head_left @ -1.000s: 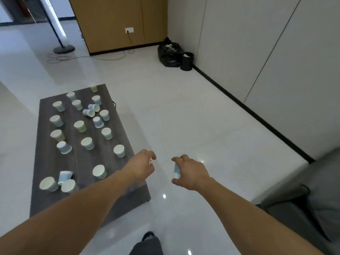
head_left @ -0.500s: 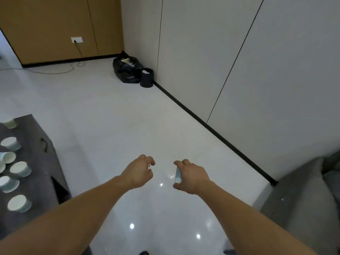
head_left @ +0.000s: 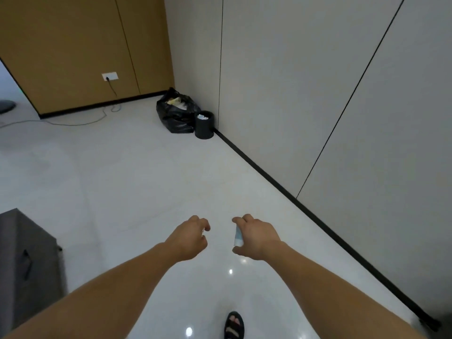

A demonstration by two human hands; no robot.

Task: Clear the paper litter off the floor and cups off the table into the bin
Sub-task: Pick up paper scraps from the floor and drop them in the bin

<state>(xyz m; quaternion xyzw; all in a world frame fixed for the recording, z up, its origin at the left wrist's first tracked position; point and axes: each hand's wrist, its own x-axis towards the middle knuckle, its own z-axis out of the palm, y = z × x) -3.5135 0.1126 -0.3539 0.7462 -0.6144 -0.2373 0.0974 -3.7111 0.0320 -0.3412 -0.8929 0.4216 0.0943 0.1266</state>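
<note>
Head view: it looks down past two bare arms at a shiny white floor (head_left: 146, 179), with a grey wall on the right.
Table (head_left: 24, 253): only one dark grey corner shows, low on the left.
Black bag (head_left: 175, 116): it sits in the far corner with its top open and stuff inside.
Bin (head_left: 204, 128): it is small, dark and round. It stands upright by the wall, just beside the bag and well apart from both hands. Some white stuff is in it.
Risk at the bin: I think a throw from here could miss, because the bin is far off and its mouth is small. The cup could land in the bag or roll on the floor. A loose hold while walking could drop it too.
Right hand (head_left: 259, 237): its fingers and thumb are curled round the cup.
Left hand (head_left: 189, 237): its fingers are curled in, pinching a tiny white scrap.
Foot (head_left: 234, 325): it wears a dark sandal and is on the floor near the bottom edge.
Cup (head_left: 237, 237): it is pale blue and white, up in the air in the right hand. Its long side points forward, about toward the bin. I cannot tell which end is the mouth.
White scrap (head_left: 203, 231): it is too small to tell what it is.
</note>
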